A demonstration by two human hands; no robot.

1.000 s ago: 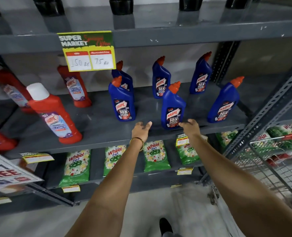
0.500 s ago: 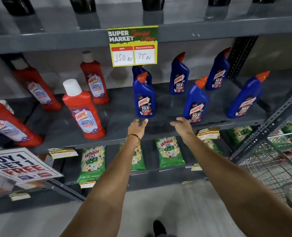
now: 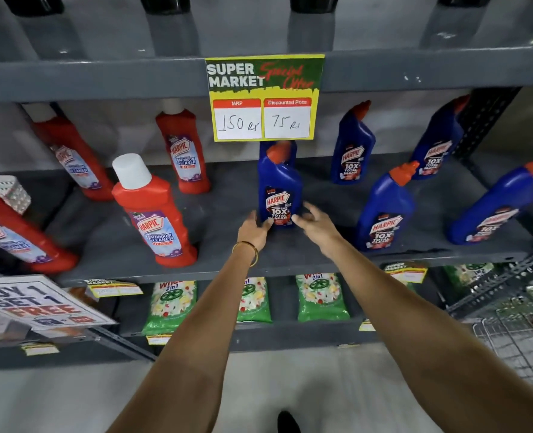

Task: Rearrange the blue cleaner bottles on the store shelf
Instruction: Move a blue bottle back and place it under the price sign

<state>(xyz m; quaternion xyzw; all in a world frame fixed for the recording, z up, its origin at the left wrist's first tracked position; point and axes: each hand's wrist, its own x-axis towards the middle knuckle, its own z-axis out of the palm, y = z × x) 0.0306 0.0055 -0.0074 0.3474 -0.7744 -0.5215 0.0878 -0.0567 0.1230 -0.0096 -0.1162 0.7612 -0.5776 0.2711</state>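
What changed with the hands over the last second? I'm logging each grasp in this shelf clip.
Both hands moved from the shelf's front edge to the front-left blue Harpic bottle: left hand touches its left side, right hand closes in, not yet gripping. All bottles kept their places.

Red bottles (image 3: 155,214): five, left part of the shelf, white caps.
Offer sign (image 3: 263,96): on the upper shelf's front edge, "150" and "75".
Green packs (image 3: 252,300): lower shelf.
"Buy 1 Get 1 Free" card (image 3: 37,303): lower left.
Wire cart (image 3: 521,332): lower right.
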